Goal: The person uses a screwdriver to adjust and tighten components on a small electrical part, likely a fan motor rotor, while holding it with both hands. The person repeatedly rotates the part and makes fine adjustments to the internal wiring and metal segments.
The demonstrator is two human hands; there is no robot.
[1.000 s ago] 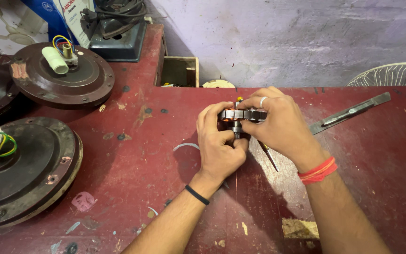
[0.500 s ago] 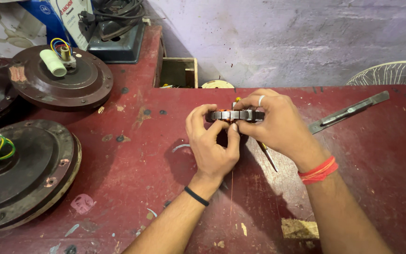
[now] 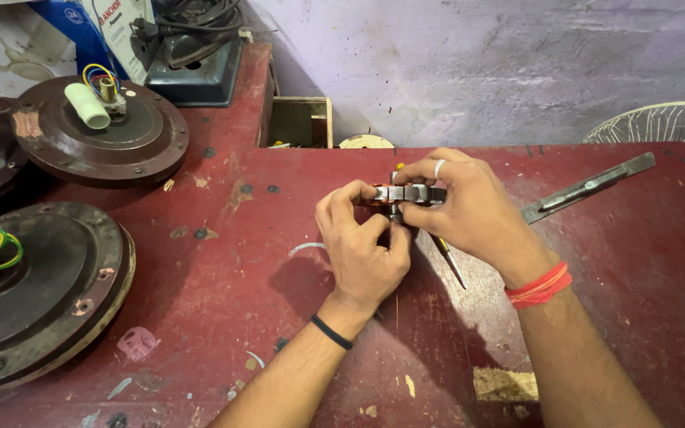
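Both hands hold a small metal motor core (image 3: 407, 194), a ring of grey laminations with copper winding showing underneath, above a worn dark red table (image 3: 223, 261). My left hand (image 3: 362, 246) grips its left side with thumb and fingers. My right hand (image 3: 461, 210), with a ring on one finger and red threads at the wrist, covers its right side and top. A thin screwdriver-like tool (image 3: 447, 260) lies on the table just under my right hand.
A flat metal bar (image 3: 588, 189) lies at the right. Two brown round fan motor housings sit at the left (image 3: 33, 293) (image 3: 101, 135), both with coloured wires. A dark machine (image 3: 196, 55) and an open wooden box (image 3: 300, 123) stand behind; a white fan guard (image 3: 660, 123) is far right.
The hands and the core have risen slightly and turned the core flatter, edge-on to the camera. The view has shifted a little; everything else stays put.
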